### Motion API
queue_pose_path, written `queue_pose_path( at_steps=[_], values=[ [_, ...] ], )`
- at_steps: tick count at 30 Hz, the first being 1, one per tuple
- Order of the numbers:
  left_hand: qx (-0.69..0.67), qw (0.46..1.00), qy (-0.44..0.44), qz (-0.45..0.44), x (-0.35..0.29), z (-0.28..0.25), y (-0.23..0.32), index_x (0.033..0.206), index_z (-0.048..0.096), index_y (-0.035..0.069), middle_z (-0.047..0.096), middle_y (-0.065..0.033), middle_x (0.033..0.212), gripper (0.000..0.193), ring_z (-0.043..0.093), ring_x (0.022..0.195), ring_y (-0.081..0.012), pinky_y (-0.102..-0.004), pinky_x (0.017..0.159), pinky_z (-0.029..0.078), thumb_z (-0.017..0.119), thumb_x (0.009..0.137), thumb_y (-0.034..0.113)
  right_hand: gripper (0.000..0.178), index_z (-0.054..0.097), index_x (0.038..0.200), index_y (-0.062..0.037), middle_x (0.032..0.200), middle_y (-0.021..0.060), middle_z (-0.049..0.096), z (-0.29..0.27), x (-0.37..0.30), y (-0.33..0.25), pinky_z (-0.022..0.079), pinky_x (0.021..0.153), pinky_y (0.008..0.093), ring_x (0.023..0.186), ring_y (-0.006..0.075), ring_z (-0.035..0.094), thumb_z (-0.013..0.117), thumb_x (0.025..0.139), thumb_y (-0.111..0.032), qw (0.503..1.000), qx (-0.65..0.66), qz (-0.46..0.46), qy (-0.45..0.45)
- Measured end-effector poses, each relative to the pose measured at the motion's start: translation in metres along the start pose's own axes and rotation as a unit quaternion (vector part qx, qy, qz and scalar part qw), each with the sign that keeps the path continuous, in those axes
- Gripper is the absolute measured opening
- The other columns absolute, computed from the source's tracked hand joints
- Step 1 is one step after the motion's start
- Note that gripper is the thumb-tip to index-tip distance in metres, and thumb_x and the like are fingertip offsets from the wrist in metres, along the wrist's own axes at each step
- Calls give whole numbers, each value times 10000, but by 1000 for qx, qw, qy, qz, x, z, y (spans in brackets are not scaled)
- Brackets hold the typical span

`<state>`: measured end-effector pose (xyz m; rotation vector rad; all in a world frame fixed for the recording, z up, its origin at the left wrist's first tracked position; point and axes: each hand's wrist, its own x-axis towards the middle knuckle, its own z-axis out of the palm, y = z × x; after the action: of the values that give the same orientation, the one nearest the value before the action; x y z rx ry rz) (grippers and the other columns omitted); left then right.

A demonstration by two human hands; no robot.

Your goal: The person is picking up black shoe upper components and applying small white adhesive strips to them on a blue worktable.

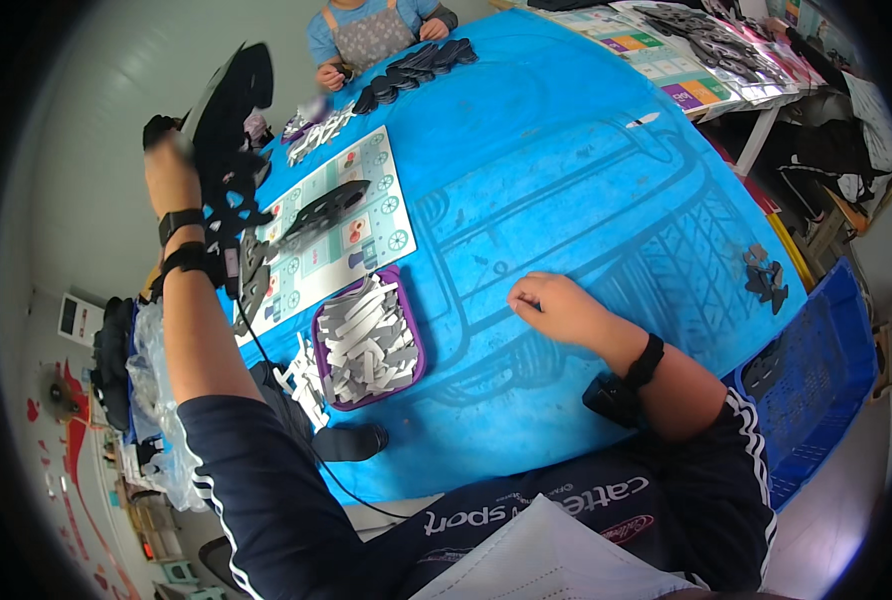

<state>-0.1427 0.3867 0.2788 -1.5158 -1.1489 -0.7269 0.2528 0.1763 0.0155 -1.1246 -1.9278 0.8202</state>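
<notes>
Your L hand [173,160], upper left of frame, is nearer the black cutout [240,90] just right of it, long axis slanting up-right; blurred, can't tell if that grip's on it; R hand [556,305], mid-frame, loosely closed, nothing showing.

Blue-covered table [536,150] with parts lying near its edges.
On the left lies a printed board [388,200], a purple basket [419,342] of strips [371,335] just beside it, loose white strips [306,380] along the basket; dark pieces [416,70] cluster at the far end, grey scraps [764,275] near the right edge.
</notes>
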Motion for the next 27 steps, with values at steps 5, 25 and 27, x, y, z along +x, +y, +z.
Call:
queue_pose_path(
  at_steps=[5,25,27],
  values=[
    [-76,992,79,68,30,-19,85,1047,566,85,546,-132,875,342,547,834,-331,-411,722,457,476,732,-12,226,563,1030,-14,923,106,610,0,7,14,485,714,311,845,191,592,556,848,-148,980,132,119,85],
    [-457,831,-280,146,-148,-146,394,1204,479,79,592,-159,833,439,592,695,-352,-444,621,482,475,771,9,228,558,988,-98,952,51,572,-108,-6,41,410,766,398,873,195,533,532,816,-245,621,617,118,468],
    [-444,801,-380,129,-136,-173,411,1362,303,90,602,-204,876,610,595,743,-374,-444,645,485,541,800,95,227,578,968,-85,872,65,584,-128,-21,39,442,664,378,765,206,560,532,818,-249,623,613,102,474]
  ],
)
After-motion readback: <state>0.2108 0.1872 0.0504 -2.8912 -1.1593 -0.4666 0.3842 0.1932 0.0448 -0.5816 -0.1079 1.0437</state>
